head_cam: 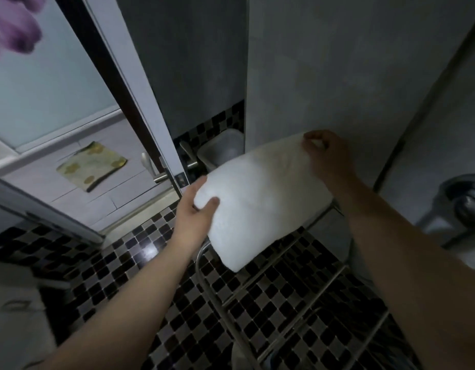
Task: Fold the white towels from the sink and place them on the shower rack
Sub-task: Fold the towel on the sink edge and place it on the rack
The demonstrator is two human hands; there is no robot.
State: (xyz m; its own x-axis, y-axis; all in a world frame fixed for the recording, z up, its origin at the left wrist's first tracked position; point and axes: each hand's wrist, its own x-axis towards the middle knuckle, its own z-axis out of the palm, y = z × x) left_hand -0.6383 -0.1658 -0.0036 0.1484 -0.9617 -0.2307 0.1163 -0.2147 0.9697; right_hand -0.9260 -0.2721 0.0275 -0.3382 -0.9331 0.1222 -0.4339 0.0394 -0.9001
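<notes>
A folded white towel [257, 198] lies tilted over the far end of the chrome shower rack [305, 297]. My left hand [196, 212] grips the towel's near left corner, thumb on top. My right hand [327, 158] pinches the far right corner against the grey wall. The rack's metal bars run from under the towel toward me, above the mosaic floor. No other towel and no sink are in view.
An open door [140, 108] with lever handles [161, 172] stands to the left. A white bin [223, 148] sits in the corner behind the towel. A chrome tap [463, 198] juts at the right. A yellow-patterned mat [92, 164] lies outside the door.
</notes>
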